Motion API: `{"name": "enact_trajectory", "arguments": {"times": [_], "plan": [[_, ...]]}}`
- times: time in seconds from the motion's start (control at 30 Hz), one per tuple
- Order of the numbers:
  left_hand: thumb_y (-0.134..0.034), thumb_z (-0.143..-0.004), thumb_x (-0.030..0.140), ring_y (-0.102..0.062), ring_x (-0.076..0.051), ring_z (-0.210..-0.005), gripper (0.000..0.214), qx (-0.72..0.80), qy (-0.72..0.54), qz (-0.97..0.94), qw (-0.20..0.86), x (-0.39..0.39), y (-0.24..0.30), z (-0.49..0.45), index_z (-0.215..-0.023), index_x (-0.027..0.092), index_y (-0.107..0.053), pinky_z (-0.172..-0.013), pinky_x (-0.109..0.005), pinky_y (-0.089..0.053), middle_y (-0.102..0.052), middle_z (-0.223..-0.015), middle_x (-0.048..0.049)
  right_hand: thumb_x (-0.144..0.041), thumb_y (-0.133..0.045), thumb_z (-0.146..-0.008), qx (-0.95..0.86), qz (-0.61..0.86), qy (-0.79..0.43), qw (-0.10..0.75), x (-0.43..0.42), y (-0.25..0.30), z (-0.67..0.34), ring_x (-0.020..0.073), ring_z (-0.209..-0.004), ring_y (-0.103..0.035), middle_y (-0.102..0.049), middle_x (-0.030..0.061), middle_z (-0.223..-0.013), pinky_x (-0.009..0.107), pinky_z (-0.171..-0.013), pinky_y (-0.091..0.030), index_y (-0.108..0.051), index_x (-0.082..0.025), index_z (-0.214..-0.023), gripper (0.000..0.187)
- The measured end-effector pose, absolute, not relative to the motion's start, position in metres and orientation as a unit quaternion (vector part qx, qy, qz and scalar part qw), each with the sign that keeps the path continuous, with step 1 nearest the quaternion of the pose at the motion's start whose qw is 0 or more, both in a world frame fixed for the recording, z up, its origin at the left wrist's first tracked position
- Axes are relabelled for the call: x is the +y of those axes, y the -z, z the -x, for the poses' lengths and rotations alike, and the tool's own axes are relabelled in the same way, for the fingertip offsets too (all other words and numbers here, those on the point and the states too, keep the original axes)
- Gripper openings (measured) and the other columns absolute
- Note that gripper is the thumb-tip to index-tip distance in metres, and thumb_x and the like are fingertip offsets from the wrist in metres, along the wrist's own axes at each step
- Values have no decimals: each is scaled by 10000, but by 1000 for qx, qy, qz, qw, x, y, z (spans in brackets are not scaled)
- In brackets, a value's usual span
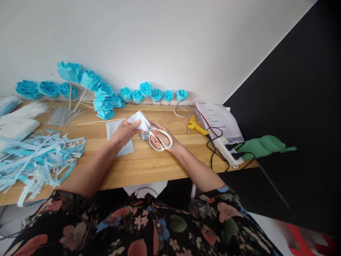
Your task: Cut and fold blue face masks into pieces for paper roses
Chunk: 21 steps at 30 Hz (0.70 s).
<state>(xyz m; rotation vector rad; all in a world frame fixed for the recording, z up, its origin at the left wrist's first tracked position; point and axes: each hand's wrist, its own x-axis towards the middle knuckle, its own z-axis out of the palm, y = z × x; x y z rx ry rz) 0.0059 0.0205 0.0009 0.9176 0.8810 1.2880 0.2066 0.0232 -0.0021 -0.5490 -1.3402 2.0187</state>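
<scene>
My left hand (124, 133) pinches a folded pale-blue piece of fabric (137, 118) between thumb and fingers. In my right hand (165, 137) are scissors (160, 139) with white handles, my fingers in the loops. The metal blades point up and left and lie against the right edge of the fabric; I cannot tell whether they are cutting it. Under my left hand, a flat pale-blue sheet (113, 128) lies on the wooden table. Another bit of pale-blue material (145, 136) shows partly behind the scissors.
Blue flowers (103, 103) on sticks line the wall. Cut strips (39, 160) heap at left, beside white bundles (18, 128). At right are a tape roll (181, 112), a yellow glue gun (195, 125), printed papers (220, 119), a power strip (226, 151) with black cables and a green object (263, 147).
</scene>
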Motion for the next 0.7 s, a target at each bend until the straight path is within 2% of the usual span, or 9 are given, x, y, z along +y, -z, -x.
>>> {"name": "enact_trajectory", "arguments": {"times": [0.2, 0.43, 0.57, 0.7], "plan": [[-925, -620, 480, -755, -275, -782, 422, 422, -539, -452, 571, 17, -2, -10, -773, 113, -786, -749, -410, -654, -787, -803, -112, -720, -681, -823, -506, 190, -792, 284, 25, 0, -210, 103, -498, -516, -622, -44, -696, 231, -445, -428, -451, -222, -1410, 803], [-911, -620, 505, -733, -255, -742, 441, 448, -519, -472, 553, 13, -5, -16, -779, 110, -793, -741, -404, -646, -781, -800, -113, -761, -704, -767, -503, 186, -787, 304, 28, 3, -210, 105, -474, -490, -617, -50, -673, 241, -427, -431, -472, -204, -1360, 846], [-908, -615, 536, -721, -243, -714, 457, 454, -520, -469, 551, 15, -2, -14, -721, 111, -774, -738, -395, -641, -770, -763, -108, -726, -699, -803, -517, 174, -778, 311, 28, 5, -207, 88, -438, -460, -595, -65, -637, 219, -399, -393, -462, -191, -1376, 819], [-915, -587, 543, -720, -227, -672, 463, 464, -517, -471, 544, 19, 5, -9, -725, 123, -780, -701, -349, -630, -769, -735, -93, -722, -727, -775, -537, 163, -756, 337, 25, 1, -205, 63, -401, -358, -536, -95, -578, 197, -375, -311, -455, -175, -1387, 865]]}}
